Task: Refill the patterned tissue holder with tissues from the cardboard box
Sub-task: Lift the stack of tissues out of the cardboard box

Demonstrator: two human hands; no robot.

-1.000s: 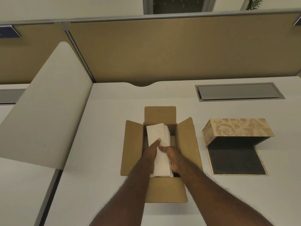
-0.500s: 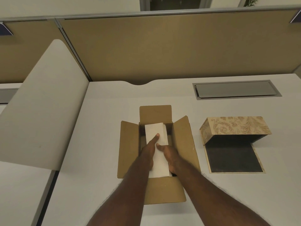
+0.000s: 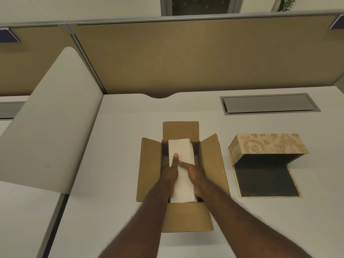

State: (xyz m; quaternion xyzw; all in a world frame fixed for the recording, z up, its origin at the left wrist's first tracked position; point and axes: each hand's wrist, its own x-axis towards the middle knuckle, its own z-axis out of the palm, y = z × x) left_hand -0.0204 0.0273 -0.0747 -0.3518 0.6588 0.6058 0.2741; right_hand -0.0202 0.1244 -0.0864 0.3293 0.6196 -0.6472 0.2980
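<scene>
A brown cardboard box (image 3: 212, 164) sits mid-desk with all its flaps folded out. Inside it lies a white stack of tissues (image 3: 181, 151). My left hand (image 3: 169, 173) grips the stack's left side, thumb pressed on top. On the stack's right side my right hand (image 3: 194, 175) holds it too, thumb lying across the top; the fingers of both hands are hidden down in the box. To the right stands the patterned tissue holder (image 3: 268, 146), open, its dark base panel (image 3: 266, 180) flat on the desk.
A grey cable hatch (image 3: 270, 104) is set into the desk behind the holder. A tan partition wall (image 3: 204, 58) runs along the back. A white divider panel (image 3: 46, 127) slants up on the left, with another desk beyond it.
Both hands keep their hold on the tissue stack in the box; the thumbs have shifted slightly on top. The view has drifted a little.
</scene>
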